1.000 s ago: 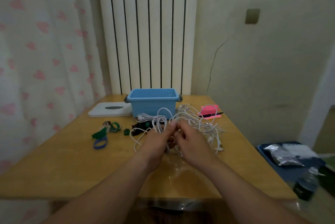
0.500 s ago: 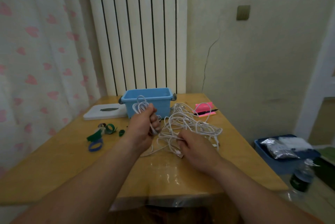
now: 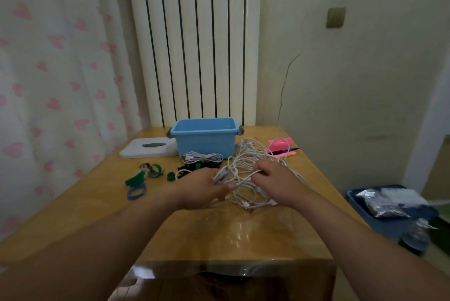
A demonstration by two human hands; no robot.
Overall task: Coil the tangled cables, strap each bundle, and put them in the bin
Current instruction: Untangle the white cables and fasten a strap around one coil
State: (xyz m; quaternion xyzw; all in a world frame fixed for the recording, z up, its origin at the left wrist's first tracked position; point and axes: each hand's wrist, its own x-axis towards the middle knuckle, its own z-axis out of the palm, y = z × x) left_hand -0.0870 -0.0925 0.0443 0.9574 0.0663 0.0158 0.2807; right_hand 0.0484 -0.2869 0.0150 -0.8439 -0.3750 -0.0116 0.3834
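Tabletop tally
One blue bin, one white cable tangle, one coiled white bundle, one black bundle, three green straps, one blue strap, one black pen.

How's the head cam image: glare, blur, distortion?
Head view: dim, flat light; glare on the glossy table near its front edge; left hand and right hand slightly soft, the white cables they grip readable; bottle at lower right blurred; some wide-angle bowing at the edges.

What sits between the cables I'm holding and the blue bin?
A coiled white bundle and a black bundle lie just in front of the bin. Lifted over them, the cables should meet nothing visible; the bin's top is open.
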